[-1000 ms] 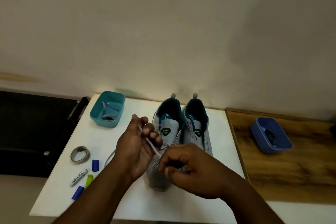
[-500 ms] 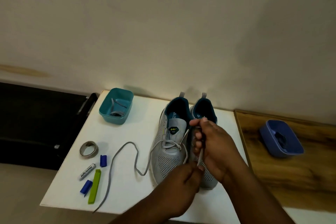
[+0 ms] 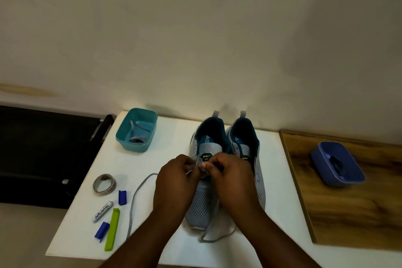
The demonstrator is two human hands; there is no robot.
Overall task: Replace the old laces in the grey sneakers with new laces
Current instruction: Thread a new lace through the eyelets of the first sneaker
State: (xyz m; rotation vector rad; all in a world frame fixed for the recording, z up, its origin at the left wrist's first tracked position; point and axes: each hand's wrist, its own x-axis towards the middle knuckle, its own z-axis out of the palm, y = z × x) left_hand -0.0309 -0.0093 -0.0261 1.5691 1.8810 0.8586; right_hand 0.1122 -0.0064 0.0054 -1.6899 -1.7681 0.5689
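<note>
A loose lace (image 3: 139,198) trails over the table's (image 3: 272,213) near edge, probably slack left for threading. Both hands meet over the left sneaker (image 3: 202,202): the left hand (image 3: 174,183) and right hand (image 3: 230,178) each curl their fingers, seemingly pinching the lace at the eyelets just below the tongue. Behind, the right sneaker (image 3: 245,137) stands alongside, and a teal tub (image 3: 152,135) holds another lace.

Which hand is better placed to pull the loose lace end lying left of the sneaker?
Left hand, probably: the grey lace trails on its side; the right hand would have to cross over.
</note>
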